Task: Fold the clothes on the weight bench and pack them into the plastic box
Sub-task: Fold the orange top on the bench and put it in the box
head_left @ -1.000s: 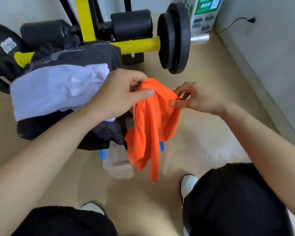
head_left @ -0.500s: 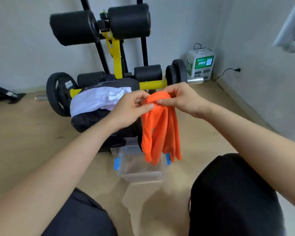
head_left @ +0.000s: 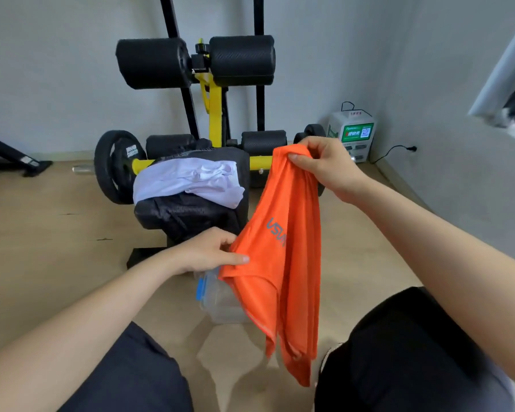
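A: How's the shirt?
B: Orange, creased, hanging lengthwise top to bottom over the box, near the bench.
A: Hands?
B: Right hand pinches its top; left hand pinches a side edge.
A: Writing?
B: Grey letters, partly folded, unreadable.
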Available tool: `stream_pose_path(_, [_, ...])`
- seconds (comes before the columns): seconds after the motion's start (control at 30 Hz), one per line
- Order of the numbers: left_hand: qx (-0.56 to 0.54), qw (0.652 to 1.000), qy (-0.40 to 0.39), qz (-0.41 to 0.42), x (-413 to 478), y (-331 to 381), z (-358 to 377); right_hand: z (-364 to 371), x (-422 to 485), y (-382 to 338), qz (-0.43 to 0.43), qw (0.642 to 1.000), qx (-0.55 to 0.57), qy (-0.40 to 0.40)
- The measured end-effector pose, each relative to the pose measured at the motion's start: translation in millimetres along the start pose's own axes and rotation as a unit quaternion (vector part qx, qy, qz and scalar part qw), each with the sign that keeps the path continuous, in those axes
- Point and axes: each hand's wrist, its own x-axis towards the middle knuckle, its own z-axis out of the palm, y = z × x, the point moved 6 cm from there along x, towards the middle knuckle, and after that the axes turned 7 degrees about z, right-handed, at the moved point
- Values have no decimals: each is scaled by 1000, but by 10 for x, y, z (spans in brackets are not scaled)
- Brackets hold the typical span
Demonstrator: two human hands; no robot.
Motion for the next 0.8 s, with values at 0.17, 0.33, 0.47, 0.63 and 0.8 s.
stream_pose_path(0.17, [-3, 1000, 2, -27, -193, -6, -401, -102, 40, 393, 48, 999, -7, 16])
stream_pose_path(0.33, [-44, 989, 143, -2, -256, 85, -829, -55, 168, 652, 82, 997, -3, 2])
stream_pose_path(0.47, [-138, 959, 244, 27, -98, 217, -1017, 177, 283, 685, 91, 988, -43, -119])
stream_pose_path(0.63, [-145, 959, 240, 38, 297, 423, -1128, 562, 367, 522, 92, 968, -54, -229])
stream_pose_path(0.8, [-123, 962, 237, 62, 594, 521, -1109, 976, 493, 374, 88, 947, 127, -280])
